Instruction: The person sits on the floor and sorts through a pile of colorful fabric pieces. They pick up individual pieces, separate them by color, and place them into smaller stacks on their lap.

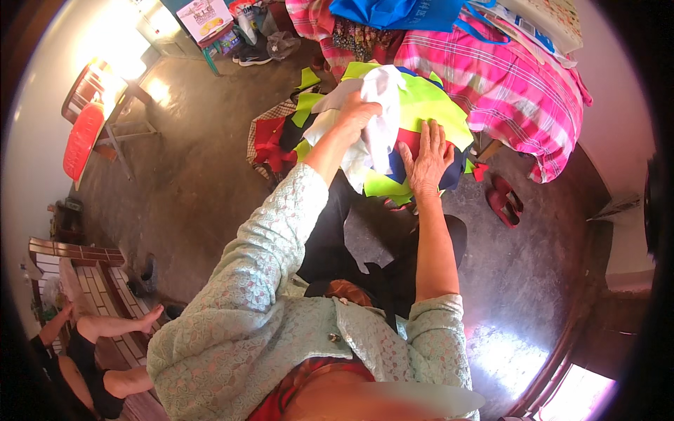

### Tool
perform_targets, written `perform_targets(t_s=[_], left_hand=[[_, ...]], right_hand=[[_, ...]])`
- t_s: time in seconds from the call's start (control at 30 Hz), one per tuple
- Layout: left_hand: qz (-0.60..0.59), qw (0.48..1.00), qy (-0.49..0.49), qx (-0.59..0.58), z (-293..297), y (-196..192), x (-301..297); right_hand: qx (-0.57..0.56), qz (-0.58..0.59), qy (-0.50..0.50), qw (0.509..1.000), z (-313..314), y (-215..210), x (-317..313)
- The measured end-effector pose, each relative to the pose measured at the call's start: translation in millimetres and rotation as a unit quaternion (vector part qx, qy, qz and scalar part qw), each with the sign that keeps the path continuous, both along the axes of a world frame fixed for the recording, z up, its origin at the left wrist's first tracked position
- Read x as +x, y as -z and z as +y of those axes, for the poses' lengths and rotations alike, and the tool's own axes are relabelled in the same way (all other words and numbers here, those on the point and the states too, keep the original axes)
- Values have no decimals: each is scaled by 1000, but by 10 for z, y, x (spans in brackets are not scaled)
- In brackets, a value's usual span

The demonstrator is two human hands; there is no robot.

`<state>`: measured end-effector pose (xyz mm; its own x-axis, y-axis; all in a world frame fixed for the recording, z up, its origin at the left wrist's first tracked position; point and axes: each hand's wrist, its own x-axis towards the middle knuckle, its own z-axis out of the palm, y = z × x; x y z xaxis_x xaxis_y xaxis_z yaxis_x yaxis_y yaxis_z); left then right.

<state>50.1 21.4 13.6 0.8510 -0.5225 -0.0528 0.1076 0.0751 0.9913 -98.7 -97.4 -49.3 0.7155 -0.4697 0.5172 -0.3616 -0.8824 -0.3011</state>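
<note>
In front of me lies a heap of fabric pieces, with neon yellow-green cloth (pixel 446 112), navy parts and a red patch showing. My left hand (pixel 358 112) is closed on a white cloth (pixel 382 91) that hangs over the left part of the heap. Spread on top, with fingers stretched out, my right hand (pixel 427 160) rests on the red and green fabric and grips nothing. Further pale cloth hangs beneath my left wrist. What supports the heap is mostly hidden.
A bed with a pink plaid cover (pixel 498 105) stands beyond the heap, a blue bag (pixel 400 12) on it. Dark red shoes (pixel 504 202) lie on the floor at right. A wooden chair (pixel 91 91) stands far left. Another person's bare legs (pixel 116 326) show at lower left.
</note>
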Motion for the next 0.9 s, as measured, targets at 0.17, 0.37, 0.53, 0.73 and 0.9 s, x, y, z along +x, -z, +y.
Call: perform_targets(t_s=[0.17,0.37,0.53,0.73,0.9], left_hand=[[127,986,-40,-99,215,20,115],[226,964,-52,-133,621,280,512],[191,965,-87,-158,1170,51,530],[170,946,-217,-169,2074,-138,835],[145,929,-281,-192,2954,52,1143]], right_hand=[[6,-3,-2,1000,-22,1,-47],[-6,-8,-13,1000,-15,-7,-16],[-30,-35,-23,999,-41,33,-7],[-49,-37,-21,998,-97,108,9],[-48,-32,-16,998,-65,121,37]])
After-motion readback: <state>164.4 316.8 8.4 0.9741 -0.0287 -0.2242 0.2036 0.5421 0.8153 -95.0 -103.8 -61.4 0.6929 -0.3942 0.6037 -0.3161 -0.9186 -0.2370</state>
